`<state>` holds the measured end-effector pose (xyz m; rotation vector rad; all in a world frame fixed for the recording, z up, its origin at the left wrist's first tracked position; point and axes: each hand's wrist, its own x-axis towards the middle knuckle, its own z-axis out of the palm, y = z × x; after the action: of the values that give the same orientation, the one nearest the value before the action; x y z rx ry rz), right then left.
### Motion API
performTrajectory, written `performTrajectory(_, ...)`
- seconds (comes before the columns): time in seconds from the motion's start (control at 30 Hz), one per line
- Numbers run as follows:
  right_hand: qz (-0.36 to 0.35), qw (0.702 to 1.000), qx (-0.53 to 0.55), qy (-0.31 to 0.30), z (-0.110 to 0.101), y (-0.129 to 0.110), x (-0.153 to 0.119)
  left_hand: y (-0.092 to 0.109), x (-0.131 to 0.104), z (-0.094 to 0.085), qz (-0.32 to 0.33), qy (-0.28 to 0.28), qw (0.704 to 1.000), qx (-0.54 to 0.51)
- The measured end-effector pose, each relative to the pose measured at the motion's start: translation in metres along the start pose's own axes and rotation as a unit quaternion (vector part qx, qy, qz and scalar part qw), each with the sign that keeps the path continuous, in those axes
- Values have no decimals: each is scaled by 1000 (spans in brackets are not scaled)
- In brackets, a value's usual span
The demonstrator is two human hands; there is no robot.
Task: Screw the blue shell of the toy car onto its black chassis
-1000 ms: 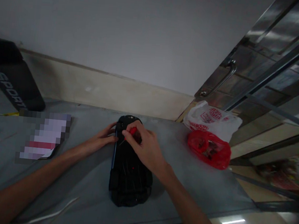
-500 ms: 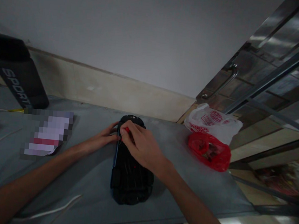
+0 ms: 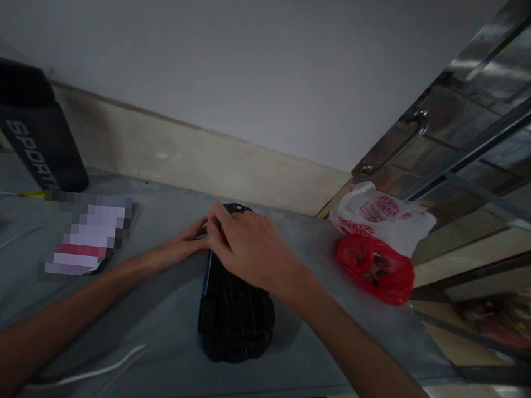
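A black toy car (image 3: pixel 235 315), its dark underside facing up, lies lengthwise on the grey-covered table (image 3: pixel 316 354). My left hand (image 3: pixel 193 237) rests against the far left side of the car, its fingers round that edge and partly hidden. Over the car's far end, my right hand (image 3: pixel 247 244) is curled with its fingers together. A bit of something red shows beneath its fingers, too covered to make out in full.
At the left stand a black bottle (image 3: pixel 37 133) and a blurred-out phone (image 3: pixel 97 233). White cable (image 3: pixel 103 371) lies near the front edge. A white plastic bag (image 3: pixel 381 213) and a red bag (image 3: pixel 376 269) sit at the right, beside metal bars (image 3: pixel 491 196).
My right hand has shifted slightly left and turned over the far end of the car, covering more of it and the red thing. My left hand stays at the car's side.
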<state>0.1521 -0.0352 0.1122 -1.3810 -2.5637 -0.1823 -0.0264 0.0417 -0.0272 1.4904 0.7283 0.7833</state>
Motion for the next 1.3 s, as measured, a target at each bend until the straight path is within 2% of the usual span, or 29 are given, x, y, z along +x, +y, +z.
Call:
performTrajectory(0.1,-26,999,29,-7,0,4,3,1,-1,-1,3,-1,1000,17)
performTrajectory(0.3,29,999,-2,-33,-1,8,3,2,-2,1,-17,-5,1000,-15)
performTrajectory(0.5,-5,999,26,-34,-4,6,1,-3,0,-3,-2,-5,1000,3)
performTrajectory(0.73,3,999,37,-36,-8,7,-3,-11,0,-5,3,-17,1000,-11)
performTrajectory(0.87,-41,995,85,-23,-7,11,-3,-6,1,-4,-2,-14,1000,2)
performTrajectory(1.0,-25,996,90,-7,0,14,1,-1,0,-1,-11,-11,1000,-4)
performTrajectory(1.3,-38,990,134,17,6,15,-1,-9,0,-6,10,-15,1000,-5)
